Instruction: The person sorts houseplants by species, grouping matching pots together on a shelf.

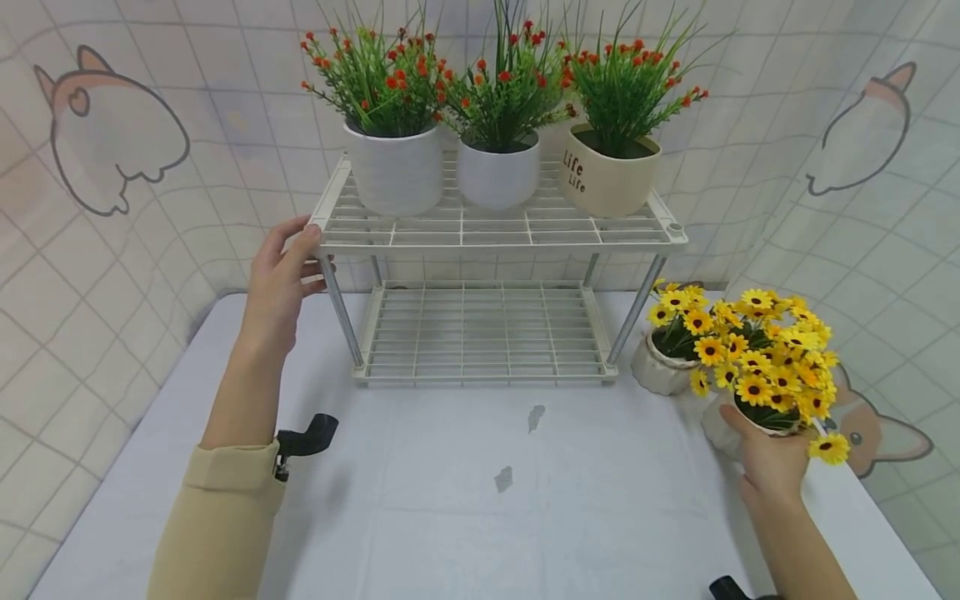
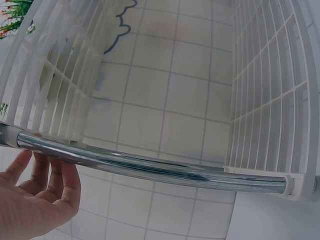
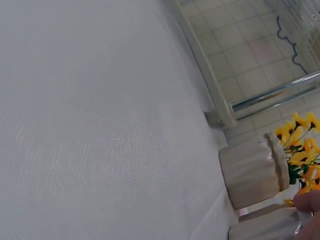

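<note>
Your beige sleeve (image 1: 217, 517) sits lowest in the head view, and from it your left hand (image 1: 279, 279) reaches up to the front left corner of the white wire rack (image 1: 495, 229). Its fingers curl round the top shelf's edge with the thumb on top, just above the chrome leg (image 2: 150, 167); in the left wrist view those fingers (image 2: 47, 175) lie loosely bent right behind that leg. Your right hand (image 1: 768, 462) grips the nearer sunflower pot (image 1: 723, 433) on the table's right side, thumb laid along the rim and fingers wrapped under the yellow blooms. Just beyond it, touching or nearly so, stands a second sunflower pot (image 1: 660, 367), close beside the rack's front right leg; the right wrist view shows its ribbed pale wall (image 3: 252, 170) upright on the white tablecloth (image 1: 480, 500). On the rack's top shelf stand three pots of red-flowered greenery: a white ribbed pot (image 1: 395, 171) at left, a smooth white pot (image 1: 498, 171) in the middle, and a cream pot (image 1: 607, 179) lettered "Life" at right. You have nothing on the lower shelf (image 1: 483, 333). Behind everything hangs a tiled backdrop with cartoon dogs (image 1: 112, 133).
</note>
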Demonstrator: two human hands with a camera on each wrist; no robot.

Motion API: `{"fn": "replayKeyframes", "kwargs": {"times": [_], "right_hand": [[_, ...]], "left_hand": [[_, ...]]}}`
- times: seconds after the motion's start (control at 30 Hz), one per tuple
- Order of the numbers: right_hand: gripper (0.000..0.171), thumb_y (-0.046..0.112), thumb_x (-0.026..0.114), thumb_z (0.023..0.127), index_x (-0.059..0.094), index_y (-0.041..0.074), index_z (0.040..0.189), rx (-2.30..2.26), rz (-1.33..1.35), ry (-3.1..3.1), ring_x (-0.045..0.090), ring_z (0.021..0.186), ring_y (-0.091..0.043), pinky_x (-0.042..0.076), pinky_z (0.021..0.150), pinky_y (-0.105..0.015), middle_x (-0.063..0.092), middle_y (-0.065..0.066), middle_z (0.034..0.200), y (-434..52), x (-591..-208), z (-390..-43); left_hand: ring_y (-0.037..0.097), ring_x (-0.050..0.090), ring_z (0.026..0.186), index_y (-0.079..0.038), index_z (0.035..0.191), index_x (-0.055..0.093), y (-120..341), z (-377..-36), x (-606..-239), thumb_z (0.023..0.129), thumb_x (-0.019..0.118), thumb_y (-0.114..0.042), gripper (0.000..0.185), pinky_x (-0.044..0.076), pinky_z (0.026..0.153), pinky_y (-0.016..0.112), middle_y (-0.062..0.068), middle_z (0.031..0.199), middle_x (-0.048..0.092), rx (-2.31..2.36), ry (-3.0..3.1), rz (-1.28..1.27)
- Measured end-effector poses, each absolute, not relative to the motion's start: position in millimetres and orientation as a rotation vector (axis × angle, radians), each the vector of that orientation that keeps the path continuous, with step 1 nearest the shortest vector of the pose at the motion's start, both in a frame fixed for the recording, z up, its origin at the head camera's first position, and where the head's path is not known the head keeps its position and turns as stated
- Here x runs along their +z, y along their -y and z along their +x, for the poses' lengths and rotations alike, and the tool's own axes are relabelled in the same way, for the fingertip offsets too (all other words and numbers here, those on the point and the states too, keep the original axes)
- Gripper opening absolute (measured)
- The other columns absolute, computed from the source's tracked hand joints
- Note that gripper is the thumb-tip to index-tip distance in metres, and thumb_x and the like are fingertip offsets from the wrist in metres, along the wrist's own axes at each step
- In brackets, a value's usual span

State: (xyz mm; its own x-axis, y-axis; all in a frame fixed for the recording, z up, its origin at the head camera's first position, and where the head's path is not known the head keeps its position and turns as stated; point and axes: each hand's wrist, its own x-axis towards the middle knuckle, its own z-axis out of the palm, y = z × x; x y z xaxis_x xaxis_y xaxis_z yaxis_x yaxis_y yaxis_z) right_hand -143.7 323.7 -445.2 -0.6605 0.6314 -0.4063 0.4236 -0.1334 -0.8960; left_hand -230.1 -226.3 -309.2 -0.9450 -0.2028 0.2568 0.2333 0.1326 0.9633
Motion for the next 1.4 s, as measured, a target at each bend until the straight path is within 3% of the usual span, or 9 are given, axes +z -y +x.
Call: {"fn": "replayKeyframes", "kwargs": {"times": [0.33,0.67,0.93,1.3,1.4], "right_hand": [[0.132,0.050,0.084,0.082,-0.020,0.030,0.161,1.878,-1.223,1.917,-0.006,0.155,-0.017,0.005,0.122,-0.037,-0.012,0.001,0.170,-322.9,-445.6,-145.6],[0.137,0.057,0.083,0.080,-0.022,0.021,0.161,1.783,-1.234,1.982,-0.011,0.154,-0.026,0.010,0.122,-0.044,-0.018,-0.009,0.169,-317.3,-453.5,-138.2],[0.130,0.052,0.085,0.080,-0.009,0.019,0.164,1.746,-1.136,1.934,0.006,0.155,-0.021,0.015,0.122,-0.036,0.002,-0.006,0.171,-302.8,-453.8,-133.3],[0.126,0.044,0.088,0.080,-0.003,0.020,0.164,1.737,-1.049,1.980,0.014,0.154,-0.021,0.016,0.122,-0.036,0.011,-0.004,0.170,-280.2,-451.2,-128.3],[0.130,0.046,0.088,0.080,-0.007,0.018,0.164,1.737,-1.033,2.036,0.012,0.155,-0.024,0.014,0.123,-0.038,0.009,-0.008,0.170,-271.4,-449.0,-126.3]], "left_hand": [[0.020,0.059,0.107,-0.021,0.152,0.047,227.3,-229.6,-308.9,0.106,0.053,-0.047,0.053,0.045,0.089,0.036,0.009,0.131,0.060,-1.847,2.117,-0.023],[0.021,0.058,0.111,-0.021,0.154,0.045,224.9,-226.1,-307.3,0.107,0.050,-0.048,0.054,0.045,0.091,0.036,0.010,0.137,0.058,-1.818,2.144,-0.024],[0.022,0.058,0.111,-0.021,0.154,0.045,225.3,-227.3,-308.2,0.107,0.050,-0.048,0.054,0.045,0.091,0.036,0.011,0.137,0.058,-1.824,2.142,-0.025],[0.021,0.058,0.109,-0.020,0.154,0.046,225.9,-227.9,-309.3,0.107,0.051,-0.047,0.054,0.045,0.090,0.036,0.010,0.135,0.059,-1.833,2.123,-0.034],[0.021,0.058,0.110,-0.021,0.154,0.046,225.8,-228.1,-309.4,0.107,0.051,-0.047,0.054,0.045,0.090,0.036,0.010,0.136,0.058,-1.833,2.123,-0.029]]}}
